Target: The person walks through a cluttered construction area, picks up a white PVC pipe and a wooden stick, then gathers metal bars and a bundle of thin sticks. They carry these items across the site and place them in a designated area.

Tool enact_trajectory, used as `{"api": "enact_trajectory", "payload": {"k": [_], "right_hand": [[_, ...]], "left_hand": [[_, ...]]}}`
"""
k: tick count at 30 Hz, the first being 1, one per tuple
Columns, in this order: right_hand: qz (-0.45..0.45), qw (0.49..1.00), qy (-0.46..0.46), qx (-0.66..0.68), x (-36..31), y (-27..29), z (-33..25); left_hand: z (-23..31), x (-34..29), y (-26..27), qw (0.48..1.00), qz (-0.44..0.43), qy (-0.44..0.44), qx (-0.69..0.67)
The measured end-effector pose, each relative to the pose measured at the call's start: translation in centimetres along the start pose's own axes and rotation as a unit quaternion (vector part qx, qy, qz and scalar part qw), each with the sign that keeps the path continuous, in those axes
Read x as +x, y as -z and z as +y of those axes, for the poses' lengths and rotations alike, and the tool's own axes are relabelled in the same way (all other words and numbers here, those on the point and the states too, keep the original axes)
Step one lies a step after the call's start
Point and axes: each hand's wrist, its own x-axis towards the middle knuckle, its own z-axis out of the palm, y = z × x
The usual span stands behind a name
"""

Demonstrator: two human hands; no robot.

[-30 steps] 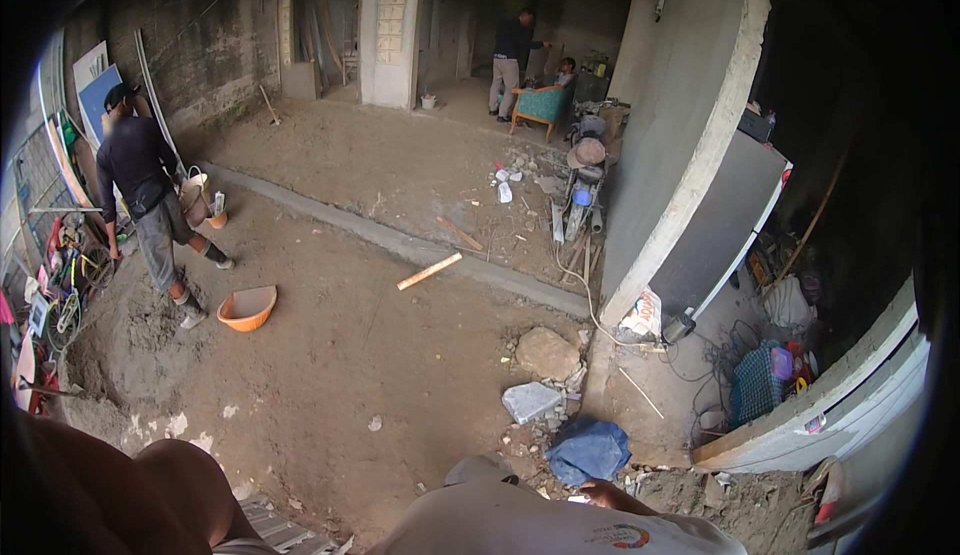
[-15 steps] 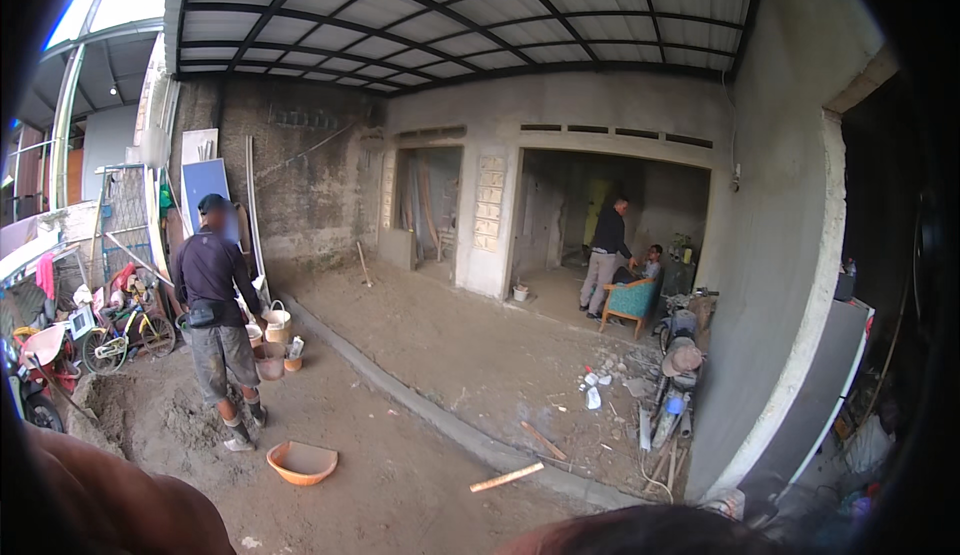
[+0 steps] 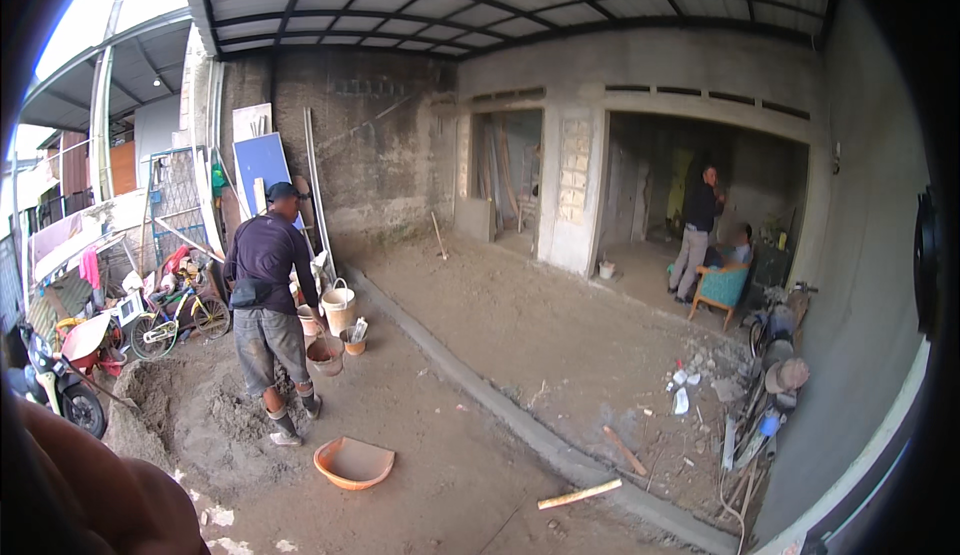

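A bare, skin-coloured part of my own body [image 3: 105,500], apparently an arm, fills the lower left corner, blurred and very close. Neither my left hand nor my right hand shows, so what they hold is hidden. The nearest loose thing is an orange tub [image 3: 352,477] with one straight side, on the ground. Beyond it a co-worker [image 3: 270,275] in a dark top, shorts and boots bends a little beside a cream bucket [image 3: 340,307] and a brown bucket [image 3: 325,359]. A heap of wet mortar or sand [image 3: 205,410] lies at their feet.
A low concrete kerb [image 3: 460,380] crosses the ground diagonally. A wooden strip [image 3: 580,495] lies near it. Motorbikes [image 3: 70,395] and a bicycle [image 3: 180,327] stand left; rubble [image 3: 725,390] lies right. In the far opening, one person [image 3: 697,225] stands beside another on a green chair [image 3: 720,287].
My view has swung to the right-to-left opposite sense: the scene sits further right, and a dark shape at the lower right has gone. The standing person far off has raised a hand.
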Motion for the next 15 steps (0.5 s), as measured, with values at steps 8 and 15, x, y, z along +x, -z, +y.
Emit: {"api": "enact_trajectory", "payload": {"k": [8, 15], "right_hand": [[-0.061, 0.986, -0.051, 0.146, 8.1, -6.7, -4.1], [-0.004, 0.987, -0.049, 0.156, 11.0, -3.4, -16.4]], "left_hand": [[-15.5, -10.3, -3.1, 0.992, 0.066, -0.008, -0.104], [-26.6, -15.2, -8.7, 0.975, 0.137, -0.008, -0.173]]}}
